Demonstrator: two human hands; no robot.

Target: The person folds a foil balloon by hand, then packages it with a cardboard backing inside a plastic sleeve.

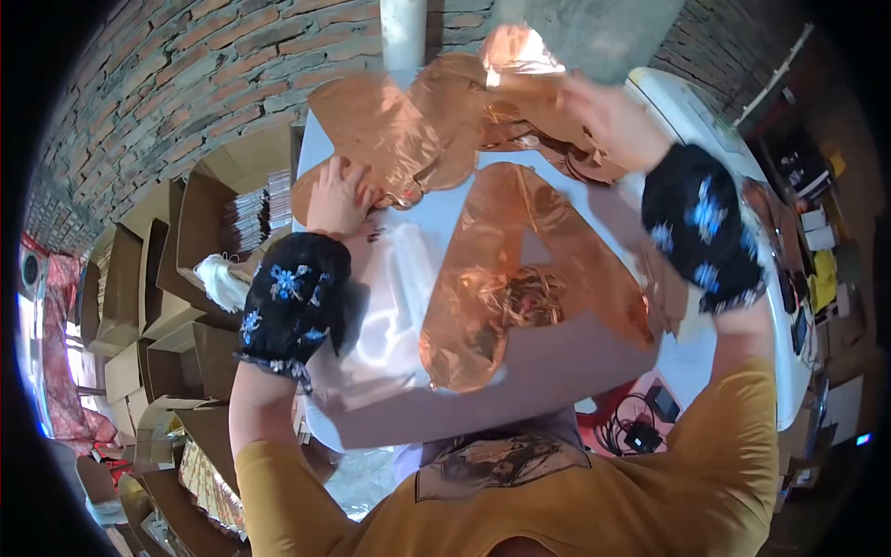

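My left hand (340, 197) rests on the near edge of a copper-coloured foil balloon (371, 116) at the back left of the table, its fingers spread on the foil. Above the back right pile of copper foil balloons (594, 165) is my right hand (603, 116); motion smears its fingers, and I cannot make out whether they grip foil. A bright sheet of foil (520, 51) stands up left of that hand. In front of me lies a flat, deflated copper letter A foil balloon (473, 297), with crumpled foil at its middle. Clear plastic bags (394, 292) lie beside it.
Cardboard boxes (200, 223) with packed flat sheets stand left of the table (520, 413). A white bundle (223, 283) hangs at a box edge. A white appliance (687, 102) stands at right. Black cables (636, 432) lie near the front edge. Behind are a white pipe (404, 32) and a brick wall.
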